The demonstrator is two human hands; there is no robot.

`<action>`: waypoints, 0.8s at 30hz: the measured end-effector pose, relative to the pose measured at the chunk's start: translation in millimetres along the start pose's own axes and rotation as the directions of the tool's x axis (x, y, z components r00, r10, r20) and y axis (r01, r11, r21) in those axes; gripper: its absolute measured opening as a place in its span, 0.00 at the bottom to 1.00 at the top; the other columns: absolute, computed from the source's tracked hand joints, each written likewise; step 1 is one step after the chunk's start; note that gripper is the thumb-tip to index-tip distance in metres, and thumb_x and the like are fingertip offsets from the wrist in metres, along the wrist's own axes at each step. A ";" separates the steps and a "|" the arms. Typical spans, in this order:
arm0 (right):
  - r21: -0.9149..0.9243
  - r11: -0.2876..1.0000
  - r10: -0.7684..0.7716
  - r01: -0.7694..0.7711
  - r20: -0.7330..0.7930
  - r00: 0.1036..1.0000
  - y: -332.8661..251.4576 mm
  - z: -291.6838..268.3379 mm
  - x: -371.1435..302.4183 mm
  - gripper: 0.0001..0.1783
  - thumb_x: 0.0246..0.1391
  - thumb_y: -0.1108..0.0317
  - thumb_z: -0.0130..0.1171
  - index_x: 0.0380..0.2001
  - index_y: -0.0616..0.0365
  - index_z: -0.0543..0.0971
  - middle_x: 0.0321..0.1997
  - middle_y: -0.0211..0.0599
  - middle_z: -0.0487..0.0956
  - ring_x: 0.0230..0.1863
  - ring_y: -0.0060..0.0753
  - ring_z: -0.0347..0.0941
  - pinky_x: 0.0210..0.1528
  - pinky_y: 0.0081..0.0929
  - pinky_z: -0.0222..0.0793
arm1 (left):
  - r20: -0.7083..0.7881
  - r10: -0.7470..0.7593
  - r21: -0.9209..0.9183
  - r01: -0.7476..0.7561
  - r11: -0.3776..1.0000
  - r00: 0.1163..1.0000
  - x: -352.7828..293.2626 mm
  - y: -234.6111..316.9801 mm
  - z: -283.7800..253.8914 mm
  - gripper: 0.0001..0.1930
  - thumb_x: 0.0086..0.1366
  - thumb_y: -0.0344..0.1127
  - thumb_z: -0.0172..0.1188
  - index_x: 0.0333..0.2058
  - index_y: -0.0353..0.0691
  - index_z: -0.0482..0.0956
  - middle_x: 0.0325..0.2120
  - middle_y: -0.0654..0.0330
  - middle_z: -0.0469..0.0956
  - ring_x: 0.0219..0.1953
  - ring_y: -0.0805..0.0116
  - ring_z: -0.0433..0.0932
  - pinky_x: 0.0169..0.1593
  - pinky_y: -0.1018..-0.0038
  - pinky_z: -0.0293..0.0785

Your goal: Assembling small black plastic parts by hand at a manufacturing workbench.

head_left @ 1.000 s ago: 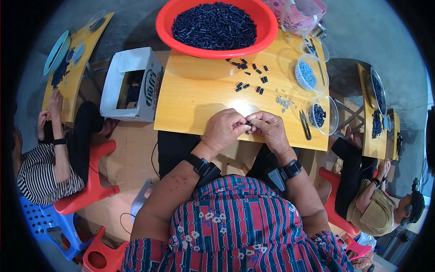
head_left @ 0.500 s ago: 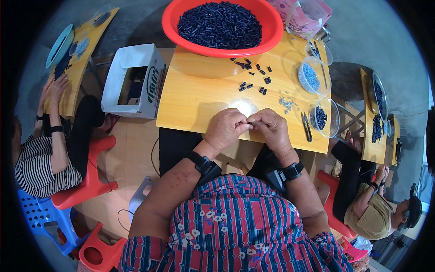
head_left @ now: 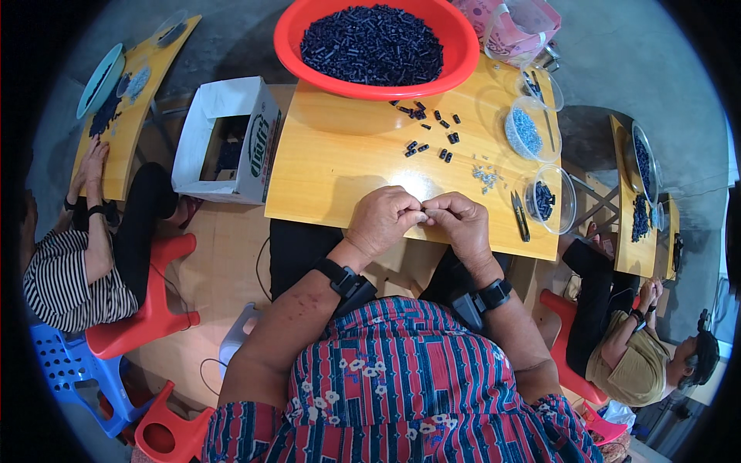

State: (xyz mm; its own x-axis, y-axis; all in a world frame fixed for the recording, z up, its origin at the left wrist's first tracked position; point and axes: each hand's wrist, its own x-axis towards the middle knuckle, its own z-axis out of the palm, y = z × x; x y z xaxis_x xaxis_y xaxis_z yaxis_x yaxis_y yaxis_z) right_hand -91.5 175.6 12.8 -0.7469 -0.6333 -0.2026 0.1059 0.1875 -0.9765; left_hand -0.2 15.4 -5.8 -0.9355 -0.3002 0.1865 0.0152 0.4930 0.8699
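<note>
Over the table's near edge, my left hand [head_left: 383,220] and my right hand [head_left: 463,224] meet at their fingertips. Both are closed in a pinch around a small dark piece [head_left: 424,209], mostly covered by the fingers. Beyond them, several small black parts [head_left: 446,155] lie scattered on the wooden table [head_left: 340,162]. Tiny clear pieces [head_left: 485,177] sit in a loose pile right of centre. A pair of thread snips [head_left: 521,216] rests to the right of my right hand, beside a clear tub [head_left: 549,199] of dark parts.
A red basin [head_left: 378,86] full of small dark parts stands at the table's far side. Clear tubs [head_left: 532,133] line the right edge near a pink bag [head_left: 515,35]. A white box [head_left: 224,139] stands left. Other people work at side tables [head_left: 147,77].
My hands stay pinched together in nearly the same place, with slight finger movement. At the left table, the other person's hands have shifted a little nearer to that person.
</note>
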 end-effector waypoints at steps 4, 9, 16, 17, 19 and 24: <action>-0.110 0.986 -0.129 0.128 -0.001 0.992 4.4 0.9 -4.2 0.07 0.56 0.81 0.62 0.39 0.67 0.82 0.38 0.36 0.84 0.36 0.23 0.80 0.43 0.20 0.77 | -0.026 0.005 -0.016 -0.005 1.000 1.000 -0.5 -0.6 0.4 0.06 0.53 0.36 0.68 0.25 0.42 0.83 0.23 0.58 0.79 0.30 0.58 0.79 0.35 0.64 0.75; 0.144 0.989 -0.035 0.045 -0.071 0.997 5.9 5.0 -9.6 0.08 0.56 0.81 0.62 0.40 0.67 0.83 0.38 0.37 0.83 0.38 0.26 0.81 0.45 0.22 0.78 | -0.044 0.033 -0.028 -0.034 0.999 0.998 0.0 0.1 0.0 0.05 0.54 0.36 0.68 0.26 0.42 0.83 0.24 0.59 0.79 0.31 0.58 0.80 0.35 0.65 0.76; -0.058 0.990 -0.133 0.127 -0.105 0.986 3.0 8.0 -12.8 0.07 0.57 0.81 0.60 0.38 0.66 0.83 0.37 0.37 0.83 0.35 0.25 0.81 0.43 0.22 0.78 | -0.016 -0.015 -0.046 0.015 0.999 1.000 -0.2 3.0 -1.5 0.06 0.53 0.33 0.69 0.27 0.38 0.82 0.25 0.55 0.79 0.31 0.55 0.79 0.37 0.65 0.75; -0.058 0.990 -0.133 0.128 -0.106 0.985 4.7 7.4 -12.6 0.07 0.57 0.81 0.60 0.38 0.66 0.83 0.37 0.37 0.83 0.35 0.25 0.81 0.43 0.22 0.78 | -0.011 -0.030 -0.049 0.030 0.998 0.999 -0.1 2.7 -1.0 0.06 0.53 0.33 0.69 0.27 0.38 0.82 0.25 0.55 0.79 0.31 0.55 0.79 0.37 0.65 0.75; -0.201 0.956 -0.236 0.214 -0.089 0.968 8.0 6.1 -10.7 0.08 0.56 0.82 0.60 0.38 0.63 0.83 0.35 0.35 0.83 0.34 0.24 0.80 0.41 0.21 0.77 | -0.021 -0.004 -0.028 0.003 1.000 1.000 0.5 2.5 -0.8 0.06 0.53 0.33 0.68 0.27 0.38 0.82 0.25 0.55 0.79 0.31 0.54 0.79 0.37 0.65 0.75; -0.395 0.837 -0.415 0.378 -0.007 0.910 11.2 6.7 -10.7 0.12 0.52 0.84 0.58 0.38 0.59 0.83 0.32 0.37 0.81 0.33 0.29 0.80 0.39 0.23 0.76 | -0.018 0.025 -0.012 -0.025 1.000 1.000 -1.0 1.4 -1.7 0.07 0.54 0.34 0.68 0.26 0.38 0.81 0.25 0.55 0.79 0.31 0.54 0.78 0.37 0.64 0.75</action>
State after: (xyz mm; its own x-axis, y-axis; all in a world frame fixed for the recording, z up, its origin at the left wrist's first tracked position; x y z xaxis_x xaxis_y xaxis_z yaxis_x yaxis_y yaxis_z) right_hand -77.9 179.5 3.6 -0.7282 -0.6488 0.2209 -0.4532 0.2140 -0.8654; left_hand 1.4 15.0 -4.0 -0.9284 -0.3022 0.2161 0.0430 0.4903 0.8705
